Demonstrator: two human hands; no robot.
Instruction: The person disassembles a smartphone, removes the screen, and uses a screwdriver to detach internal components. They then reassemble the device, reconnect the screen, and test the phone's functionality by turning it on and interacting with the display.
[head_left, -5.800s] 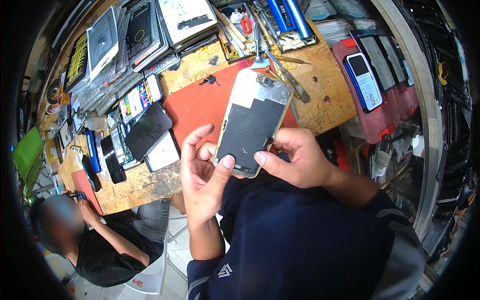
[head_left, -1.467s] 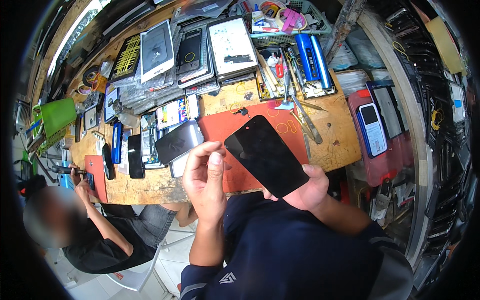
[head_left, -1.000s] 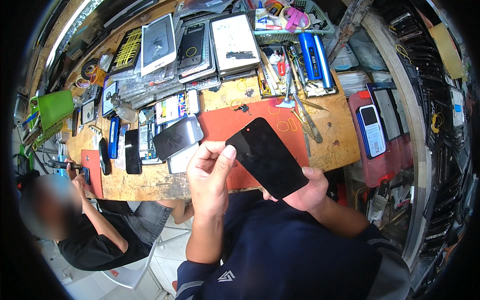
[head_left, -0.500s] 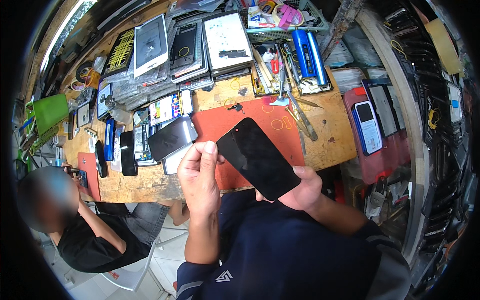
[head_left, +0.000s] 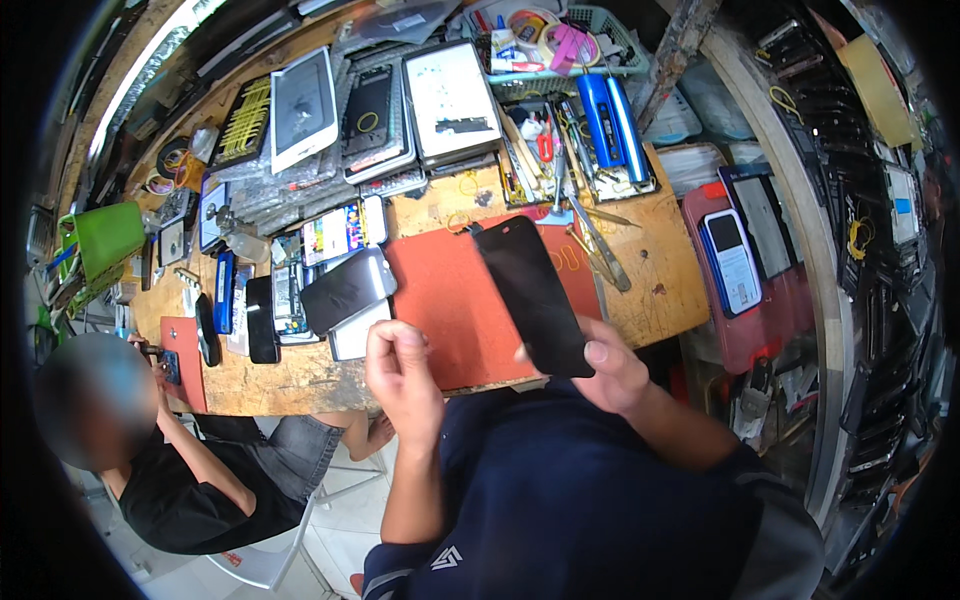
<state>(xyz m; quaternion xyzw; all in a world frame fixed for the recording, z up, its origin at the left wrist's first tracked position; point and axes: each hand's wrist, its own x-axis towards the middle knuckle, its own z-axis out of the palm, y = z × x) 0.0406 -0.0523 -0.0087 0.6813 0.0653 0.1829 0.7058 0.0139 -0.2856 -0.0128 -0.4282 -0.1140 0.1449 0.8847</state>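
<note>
The right hand [head_left: 618, 376] grasped a black phone screen [head_left: 533, 295] while, at its eight o'clock, the left hand [head_left: 406, 378] sat curled, apparently empty.

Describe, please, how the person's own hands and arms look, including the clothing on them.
The left hand and the right hand are bare, without gloves; I see no watch or bracelet. The forearms are uncovered below short, dark navy sleeves. The left sleeve has a grey band near its edge. The navy shirt carries a small white angular mark.
</note>
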